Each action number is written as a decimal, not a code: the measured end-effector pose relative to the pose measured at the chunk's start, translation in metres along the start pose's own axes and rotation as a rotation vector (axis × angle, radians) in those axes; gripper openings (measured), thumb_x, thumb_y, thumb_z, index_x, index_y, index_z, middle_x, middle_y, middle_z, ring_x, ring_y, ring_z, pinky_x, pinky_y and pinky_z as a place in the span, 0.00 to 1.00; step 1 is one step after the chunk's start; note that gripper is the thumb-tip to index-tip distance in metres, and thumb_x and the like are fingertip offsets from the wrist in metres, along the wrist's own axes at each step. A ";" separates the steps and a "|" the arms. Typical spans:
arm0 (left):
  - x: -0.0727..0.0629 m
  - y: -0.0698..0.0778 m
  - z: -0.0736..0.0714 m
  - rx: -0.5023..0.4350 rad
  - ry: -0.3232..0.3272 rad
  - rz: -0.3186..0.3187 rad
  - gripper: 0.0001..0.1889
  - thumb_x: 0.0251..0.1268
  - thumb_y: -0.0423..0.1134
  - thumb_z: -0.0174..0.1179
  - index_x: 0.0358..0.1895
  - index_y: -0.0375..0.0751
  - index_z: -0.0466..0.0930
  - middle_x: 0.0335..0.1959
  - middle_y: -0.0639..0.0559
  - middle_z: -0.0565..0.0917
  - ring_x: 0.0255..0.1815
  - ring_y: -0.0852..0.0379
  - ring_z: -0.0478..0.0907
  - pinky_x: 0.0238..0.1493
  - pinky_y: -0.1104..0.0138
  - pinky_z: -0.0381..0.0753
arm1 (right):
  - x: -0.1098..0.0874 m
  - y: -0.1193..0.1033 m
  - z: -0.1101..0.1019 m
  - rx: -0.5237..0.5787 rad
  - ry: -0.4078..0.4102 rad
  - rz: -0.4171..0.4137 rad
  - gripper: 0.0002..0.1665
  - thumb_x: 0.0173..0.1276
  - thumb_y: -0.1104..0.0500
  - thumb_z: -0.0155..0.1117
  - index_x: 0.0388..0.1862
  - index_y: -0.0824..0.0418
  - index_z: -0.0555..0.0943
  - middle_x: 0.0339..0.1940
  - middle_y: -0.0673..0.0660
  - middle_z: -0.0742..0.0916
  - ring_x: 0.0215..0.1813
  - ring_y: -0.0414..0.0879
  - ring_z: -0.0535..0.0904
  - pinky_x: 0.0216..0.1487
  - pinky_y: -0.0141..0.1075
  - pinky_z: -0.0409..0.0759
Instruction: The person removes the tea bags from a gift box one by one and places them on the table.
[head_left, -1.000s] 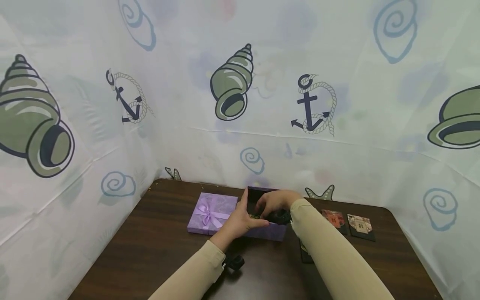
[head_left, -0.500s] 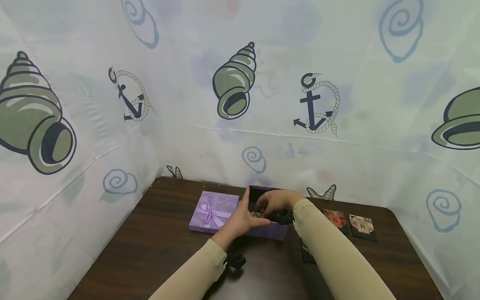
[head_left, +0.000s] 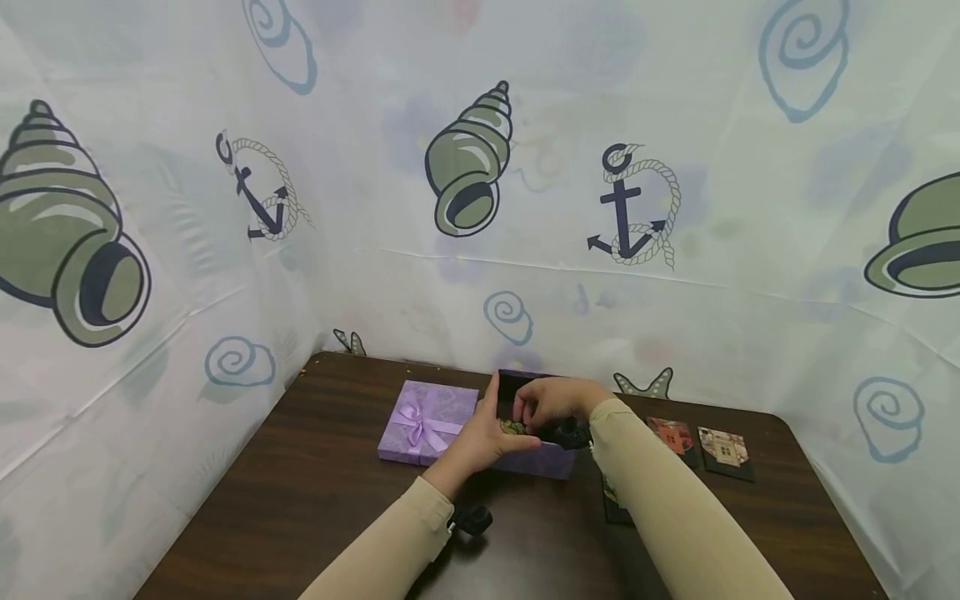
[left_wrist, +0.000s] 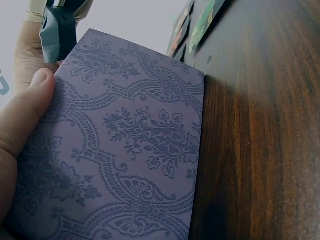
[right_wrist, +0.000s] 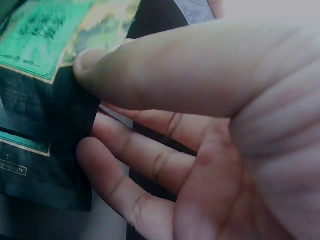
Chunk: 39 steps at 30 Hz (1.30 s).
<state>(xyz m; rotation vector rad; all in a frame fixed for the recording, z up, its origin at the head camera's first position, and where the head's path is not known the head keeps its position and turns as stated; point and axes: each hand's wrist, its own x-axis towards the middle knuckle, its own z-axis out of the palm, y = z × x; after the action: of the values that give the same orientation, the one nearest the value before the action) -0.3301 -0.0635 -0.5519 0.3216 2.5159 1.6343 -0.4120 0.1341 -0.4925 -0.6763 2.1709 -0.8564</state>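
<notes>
An open purple gift box (head_left: 532,462) with a dark inside and floral-patterned walls stands on the table. My left hand (head_left: 480,442) holds it at the left end, thumb along the front rim and fingers reaching toward the back. In the left wrist view, the thumb (left_wrist: 32,107) presses on the upper edge of the patterned box wall (left_wrist: 125,140). My right hand (head_left: 555,400) is down inside the box, pinching a black packet (right_wrist: 45,115) with a green label between thumb and fingers. A second green-labelled part shows below it in the right wrist view.
Left of the box lies its purple lid (head_left: 427,421) with a ribbon bow. To the right are a red-pictured packet (head_left: 670,437) and a pale-pictured packet (head_left: 722,448); another packet (head_left: 613,504) is partly hidden by my right sleeve. A patterned curtain (head_left: 555,333) hangs behind the table.
My left hand keeps its hold on the box. Inside the box, my right fingers and the coloured packet between the hands shift slightly. The head view drifts a little.
</notes>
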 end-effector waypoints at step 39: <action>0.001 0.002 0.001 -0.038 -0.007 0.003 0.77 0.54 0.57 0.86 0.92 0.51 0.30 0.87 0.28 0.54 0.82 0.31 0.65 0.80 0.38 0.68 | -0.010 0.022 -0.004 0.191 0.139 -0.278 0.12 0.87 0.56 0.60 0.60 0.58 0.85 0.42 0.50 0.88 0.29 0.44 0.71 0.26 0.34 0.73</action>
<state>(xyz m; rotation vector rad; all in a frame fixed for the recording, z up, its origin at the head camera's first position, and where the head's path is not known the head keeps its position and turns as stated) -0.3311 -0.0618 -0.5504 0.3270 2.4778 1.6770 -0.4132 0.1561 -0.5023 -0.8550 2.1095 -1.2726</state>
